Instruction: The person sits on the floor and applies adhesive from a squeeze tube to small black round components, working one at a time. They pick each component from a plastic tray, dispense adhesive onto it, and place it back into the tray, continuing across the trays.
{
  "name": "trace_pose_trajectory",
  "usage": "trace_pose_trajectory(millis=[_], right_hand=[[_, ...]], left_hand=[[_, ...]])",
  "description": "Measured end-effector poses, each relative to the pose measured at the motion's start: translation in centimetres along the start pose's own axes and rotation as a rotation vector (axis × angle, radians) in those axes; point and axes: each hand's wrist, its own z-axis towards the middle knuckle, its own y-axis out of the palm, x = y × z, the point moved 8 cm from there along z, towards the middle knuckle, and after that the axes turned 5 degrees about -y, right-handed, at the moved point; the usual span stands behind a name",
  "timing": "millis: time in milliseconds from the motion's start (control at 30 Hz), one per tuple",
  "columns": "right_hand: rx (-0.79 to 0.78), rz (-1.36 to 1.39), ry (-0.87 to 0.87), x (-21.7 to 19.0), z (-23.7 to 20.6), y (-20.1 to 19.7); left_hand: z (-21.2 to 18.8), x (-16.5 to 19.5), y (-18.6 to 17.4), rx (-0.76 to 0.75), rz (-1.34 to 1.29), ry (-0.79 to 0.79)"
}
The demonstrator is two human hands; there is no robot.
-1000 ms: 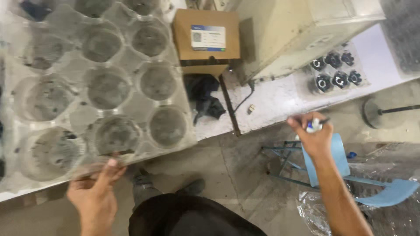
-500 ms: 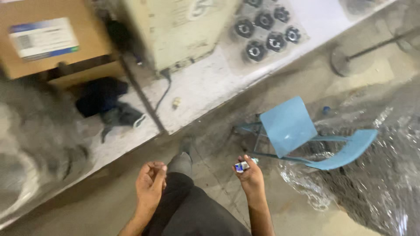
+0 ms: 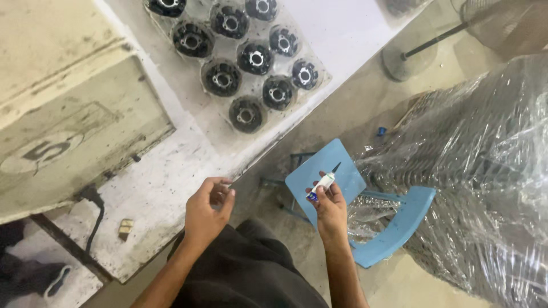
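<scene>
1. We pinch a small white tube with a black tip and blue end (image 3: 321, 184) in our right hand (image 3: 331, 210); the tip points to 1 o'clock.
2. The tube sits over a light blue plastic chair (image 3: 394, 234) on the floor.
3. Our left hand (image 3: 206, 212) is curled, fingertips pressed together; we cannot tell if it holds anything.
4. That hand hovers by the edge of a dirty white table (image 3: 165, 188).
5. At 12 o'clock, round black metal parts (image 3: 248, 57) sit in a clear plastic tray.
6. At 3 o'clock stands a big pile wrapped in clear plastic film (image 3: 485, 171).
</scene>
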Motion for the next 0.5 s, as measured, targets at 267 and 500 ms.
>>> trace_pose_trajectory(millis=[267, 500], right_hand=[[-0.177, 0.123, -0.065, -9.0, 12.4, 5.8], [-0.279, 0.122, -0.032, -13.3, 24.7, 11.1]], left_hand=[[10.8, 6.4, 6.4, 0.160, 0.624, 0.262], [14.7, 4.6, 10.0, 0.281, 0.878, 0.071]])
